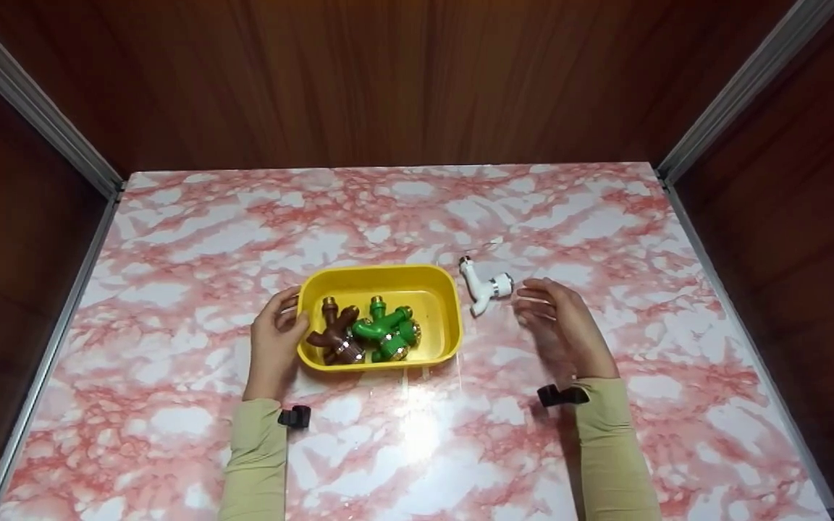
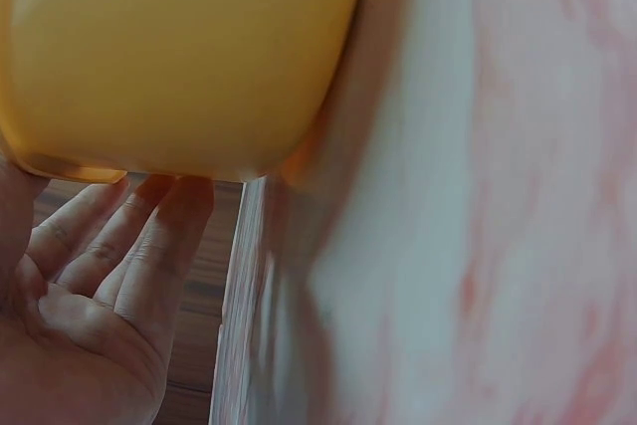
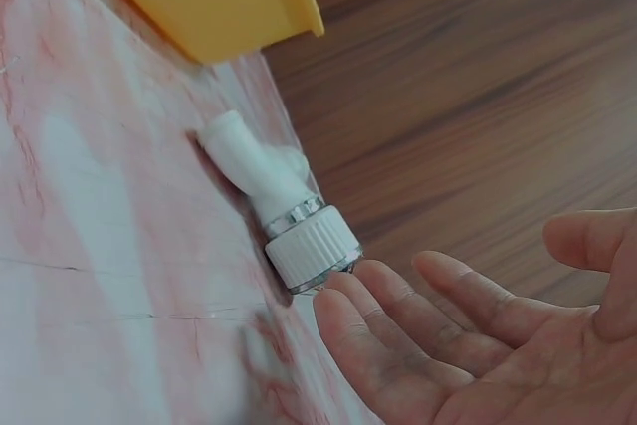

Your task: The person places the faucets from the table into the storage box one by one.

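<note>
A yellow plastic tub (image 1: 435,325) stands on the table with brown taps (image 1: 337,333) and green taps (image 1: 392,329) lying in its left and middle part. My left hand (image 1: 276,333) holds the tub's left end, thumb at the rim and fingers against the outer wall. In the left wrist view, that hand's fingers (image 2: 149,246) reach to the yellow wall. Right of the tub lies a white tap (image 1: 486,289) with a ribbed white knob and chrome rings. Beside its knob, my right hand (image 1: 558,311) has its fingers loosely extended, fingertips close to the knob in the right wrist view.
The table (image 1: 192,239) has a red and white marbled top. Dark wood-grain panels (image 1: 402,87) with metal corner strips enclose it at the back and both sides. Each sleeve carries a black wrist strap (image 1: 562,395).
</note>
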A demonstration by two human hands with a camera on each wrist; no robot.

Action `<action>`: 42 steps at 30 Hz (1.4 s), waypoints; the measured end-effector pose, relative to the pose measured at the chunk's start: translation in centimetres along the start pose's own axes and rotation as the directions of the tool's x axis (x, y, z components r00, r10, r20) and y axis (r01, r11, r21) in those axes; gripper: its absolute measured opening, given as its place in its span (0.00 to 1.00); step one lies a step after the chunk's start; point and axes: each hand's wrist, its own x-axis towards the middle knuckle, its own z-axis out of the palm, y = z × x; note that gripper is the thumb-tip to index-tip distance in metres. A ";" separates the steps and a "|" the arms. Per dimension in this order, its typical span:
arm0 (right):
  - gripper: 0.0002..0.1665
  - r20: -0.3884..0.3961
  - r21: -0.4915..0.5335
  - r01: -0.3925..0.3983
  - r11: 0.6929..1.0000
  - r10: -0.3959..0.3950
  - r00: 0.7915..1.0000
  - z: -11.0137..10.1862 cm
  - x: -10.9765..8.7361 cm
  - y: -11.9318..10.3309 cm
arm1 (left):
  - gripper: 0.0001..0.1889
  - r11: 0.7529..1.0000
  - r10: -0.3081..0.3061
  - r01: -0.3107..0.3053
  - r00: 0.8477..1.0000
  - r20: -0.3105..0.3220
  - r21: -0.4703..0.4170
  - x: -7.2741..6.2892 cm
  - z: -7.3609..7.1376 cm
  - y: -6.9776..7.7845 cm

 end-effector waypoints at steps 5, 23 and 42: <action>0.32 -0.031 -0.009 -0.008 1.000 0.007 0.999 2.1 -1.5 -2.4 | 0.24 1.000 -0.003 0.003 1.000 -0.003 0.011 -0.1 0.0 0.1; 0.30 -0.029 -0.034 0.041 0.999 -0.042 0.999 1.6 0.6 -1.7 | 0.23 1.000 0.002 -0.003 1.000 -0.009 -0.015 -0.1 0.1 0.0; 0.27 -0.028 -0.133 0.062 0.989 -0.067 0.997 2.3 2.2 -1.6 | 0.22 0.999 0.034 -0.034 0.999 -0.009 0.013 -0.1 0.1 0.1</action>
